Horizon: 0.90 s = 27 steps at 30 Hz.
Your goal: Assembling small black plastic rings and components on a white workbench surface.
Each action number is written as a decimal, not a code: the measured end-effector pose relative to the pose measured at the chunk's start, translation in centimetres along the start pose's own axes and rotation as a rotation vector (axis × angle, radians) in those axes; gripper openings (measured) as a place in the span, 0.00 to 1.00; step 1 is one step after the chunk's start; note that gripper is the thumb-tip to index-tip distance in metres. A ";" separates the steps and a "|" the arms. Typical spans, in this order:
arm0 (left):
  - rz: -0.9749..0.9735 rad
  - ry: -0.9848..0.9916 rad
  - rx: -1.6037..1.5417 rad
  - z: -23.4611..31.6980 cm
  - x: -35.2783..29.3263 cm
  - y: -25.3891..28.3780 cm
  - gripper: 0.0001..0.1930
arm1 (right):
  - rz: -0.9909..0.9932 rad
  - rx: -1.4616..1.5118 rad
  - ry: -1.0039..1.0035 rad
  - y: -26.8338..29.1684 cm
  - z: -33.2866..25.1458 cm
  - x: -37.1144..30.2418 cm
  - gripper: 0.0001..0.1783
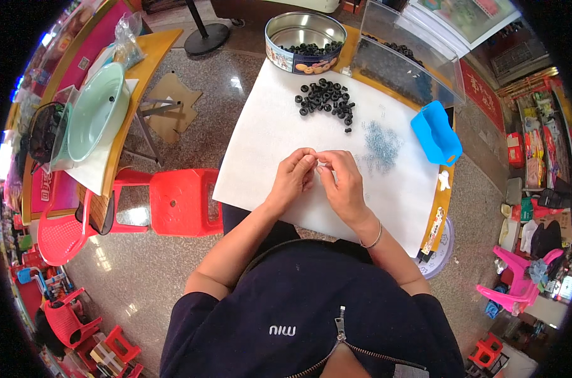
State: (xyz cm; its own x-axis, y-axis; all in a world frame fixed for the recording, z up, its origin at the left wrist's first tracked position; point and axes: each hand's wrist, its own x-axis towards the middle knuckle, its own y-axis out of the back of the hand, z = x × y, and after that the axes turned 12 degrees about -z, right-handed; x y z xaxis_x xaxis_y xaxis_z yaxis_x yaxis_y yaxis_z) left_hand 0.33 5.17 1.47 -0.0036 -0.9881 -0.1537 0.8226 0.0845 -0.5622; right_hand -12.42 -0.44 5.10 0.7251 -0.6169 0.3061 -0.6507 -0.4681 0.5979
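My left hand [292,176] and my right hand [341,181] meet above the near half of a white sheet [254,148] on the table. Fingertips of both are pinched together; whatever lies between them is too small to make out. Beyond them on the sheet sits a loose pile of small black ring-like parts [326,97]. To its right spreads a patch of tiny clear-blue pieces [382,146], close to my right hand. A blue plastic scoop-shaped tray [436,133] rests at the sheet's right edge.
A round tin [274,53] with more black parts stands at the far edge, beside a clear plastic box [377,69] holding black parts. Left are a red stool [172,205] and a table with a pale green basin [119,79]. A pink chair [519,280] stands right.
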 end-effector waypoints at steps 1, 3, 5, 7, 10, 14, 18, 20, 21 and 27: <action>-0.001 0.019 0.005 0.0 0.0 0.1 0.11 | -0.011 -0.008 0.004 0.0 0.0 0.1 0.13; -0.030 0.009 0.050 0.4 -0.1 0.1 0.12 | -0.007 -0.038 0.025 0.1 -0.1 0.1 0.14; -0.054 -0.002 0.055 0.6 -0.1 0.2 0.14 | -0.014 -0.060 0.036 0.2 -0.3 0.2 0.15; -0.082 -0.015 0.012 0.4 0.2 0.1 0.14 | -0.032 -0.087 0.034 0.8 -0.6 0.3 0.16; -0.110 0.019 0.039 0.5 0.0 0.4 0.15 | -0.100 -0.094 0.009 1.4 -0.6 0.4 0.16; -0.166 -0.032 0.158 0.2 0.0 0.5 0.19 | -0.119 -0.067 0.031 2.0 0.6 0.6 0.14; -0.152 -0.076 0.067 0.5 0.1 0.2 0.24 | -0.052 0.053 -0.038 3.7 1.8 2.7 0.08; -0.114 -0.085 -0.035 0.5 0.3 0.2 0.25 | 0.097 0.073 -0.105 6.0 3.1 5.3 0.07; -0.111 -0.086 -0.091 0.4 0.5 0.4 0.25 | 0.219 0.048 -0.122 7.7 4.3 7.2 0.06; -0.087 -0.086 -0.265 0.2 1.1 1.4 0.23 | 0.525 -0.332 -0.008 17.7 8.4 14.7 0.11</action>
State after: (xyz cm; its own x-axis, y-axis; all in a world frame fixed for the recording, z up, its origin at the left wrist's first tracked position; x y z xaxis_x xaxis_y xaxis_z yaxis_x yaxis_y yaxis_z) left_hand 1.55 4.22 0.70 -0.0096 -0.9994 -0.0325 0.6440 0.0187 -0.7648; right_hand -15.19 -23.14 13.98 0.3247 -0.7171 0.6167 -0.8143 0.1198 0.5680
